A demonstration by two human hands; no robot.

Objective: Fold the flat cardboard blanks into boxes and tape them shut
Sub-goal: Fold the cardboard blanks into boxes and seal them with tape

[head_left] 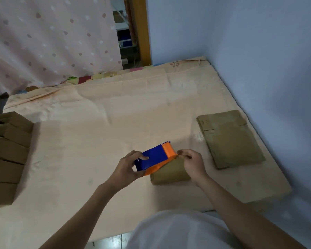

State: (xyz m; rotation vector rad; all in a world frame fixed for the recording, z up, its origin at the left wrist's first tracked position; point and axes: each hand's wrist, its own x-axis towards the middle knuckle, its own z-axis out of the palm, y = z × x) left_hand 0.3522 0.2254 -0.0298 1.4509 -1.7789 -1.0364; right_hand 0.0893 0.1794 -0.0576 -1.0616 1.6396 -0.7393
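A blue and orange tape dispenser is held over a small folded cardboard box that lies on the mattress. My left hand grips the dispenser's blue body, thumb on top. My right hand is at the dispenser's orange front end, its thumb and fingers pinched together at the tape edge just above the box. The tape itself is too thin to make out. A stack of flat cardboard blanks lies to the right of the box.
Several folded boxes stand in a row at the left edge. The peach sheet covers the mattress. A blue wall runs along the right, a dotted curtain hangs at the back.
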